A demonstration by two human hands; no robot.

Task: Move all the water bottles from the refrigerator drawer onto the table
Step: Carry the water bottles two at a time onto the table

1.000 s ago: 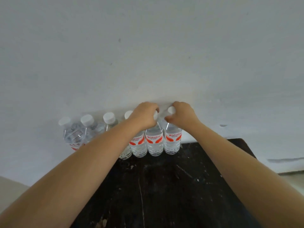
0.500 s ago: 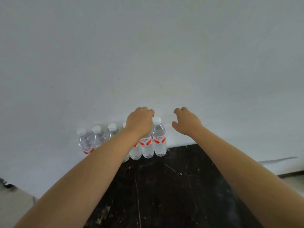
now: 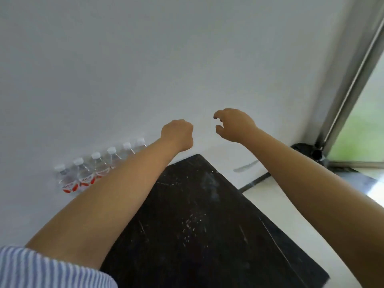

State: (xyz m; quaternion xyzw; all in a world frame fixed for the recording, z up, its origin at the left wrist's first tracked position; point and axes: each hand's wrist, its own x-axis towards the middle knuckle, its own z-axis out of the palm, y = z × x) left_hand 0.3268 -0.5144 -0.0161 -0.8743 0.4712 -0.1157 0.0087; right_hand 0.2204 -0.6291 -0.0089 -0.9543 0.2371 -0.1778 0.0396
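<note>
A row of several clear water bottles with white caps and red labels stands against the white wall at the far edge of the black table. My left forearm crosses in front of the row and hides the bottles at its right end. My left hand is raised above the table's far corner, fingers curled into a fist with nothing in it. My right hand hovers to its right in front of the wall, fingers apart and bent, holding nothing. The refrigerator drawer is out of view.
A white wall fills the background. A metal window or door frame runs down the right side, with a dark object at its foot. Pale floor lies right of the table.
Both hands have let go of the bottles and lifted away from the row. The view has swung to the right, so the row now sits at the left and the window frame appears.
</note>
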